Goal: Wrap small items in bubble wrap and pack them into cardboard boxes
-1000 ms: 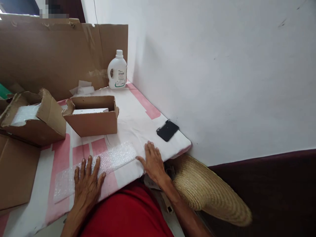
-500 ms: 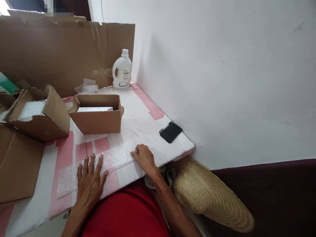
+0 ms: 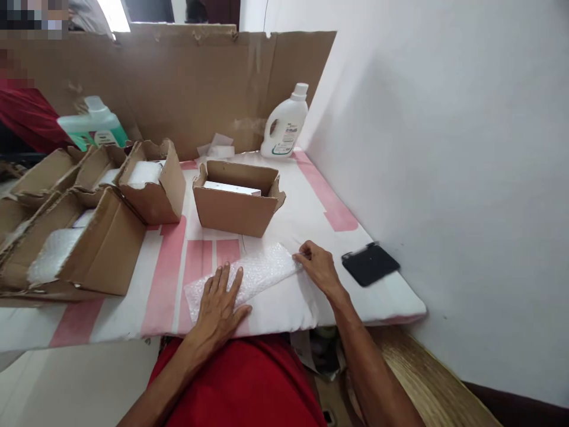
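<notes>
A strip of bubble wrap (image 3: 246, 277) lies flat near the front edge of the tabletop (image 3: 284, 308). The left hand (image 3: 221, 307) presses it down, palm flat and fingers spread; the right hand (image 3: 316, 265) pinches its far right end. Just behind stands an open cardboard box (image 3: 235, 204); a black phone (image 3: 370, 264) lies to the right.

The tabletop (image 3: 284, 305) wears a white cover with pink bands. On it lie a strip of bubble wrap (image 3: 253, 277) near the front edge, an open cardboard box (image 3: 235, 207) behind it, a flat black item (image 3: 370, 264), perhaps a phone, a white bottle (image 3: 284, 124) at the back, and more open cartons (image 3: 89, 237) to the left.
</notes>
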A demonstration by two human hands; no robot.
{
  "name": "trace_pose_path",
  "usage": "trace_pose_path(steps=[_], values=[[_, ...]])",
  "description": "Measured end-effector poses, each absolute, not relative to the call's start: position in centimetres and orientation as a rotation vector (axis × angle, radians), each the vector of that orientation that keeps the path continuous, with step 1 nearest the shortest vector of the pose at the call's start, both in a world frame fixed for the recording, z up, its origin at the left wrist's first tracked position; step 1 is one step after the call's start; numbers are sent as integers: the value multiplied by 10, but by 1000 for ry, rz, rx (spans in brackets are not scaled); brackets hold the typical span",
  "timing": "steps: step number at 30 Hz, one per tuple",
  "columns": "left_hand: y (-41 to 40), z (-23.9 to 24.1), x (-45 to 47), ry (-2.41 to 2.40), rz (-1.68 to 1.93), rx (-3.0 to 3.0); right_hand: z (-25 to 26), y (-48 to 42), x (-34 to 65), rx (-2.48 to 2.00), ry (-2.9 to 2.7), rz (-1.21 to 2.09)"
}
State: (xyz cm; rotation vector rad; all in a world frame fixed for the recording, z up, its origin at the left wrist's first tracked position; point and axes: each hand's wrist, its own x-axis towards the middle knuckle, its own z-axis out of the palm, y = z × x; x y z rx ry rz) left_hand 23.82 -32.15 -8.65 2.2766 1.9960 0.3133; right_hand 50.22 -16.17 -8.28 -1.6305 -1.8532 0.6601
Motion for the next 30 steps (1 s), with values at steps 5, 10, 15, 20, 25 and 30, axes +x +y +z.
trace_pose_path(steps=[5,10,15,20,25,30], values=[[-350,-78,203,1834,379,2426,-77,-150,508,-1623,-2019,409],[-373,-83,166,1759,488,2633,-70,-197,472,-1319,-2160,51],[-366,-89,161,1647,635,2804,-77,-277,416,-821,-2633,306],[-352,-88,156,1543,685,3009,-86,-302,400,-895,-2658,145],[-342,-63,165,1380,772,3043,-93,-298,400,-878,-2567,83],[-330,-28,186,1259,793,2548,-102,-309,408,-918,-2241,390]])
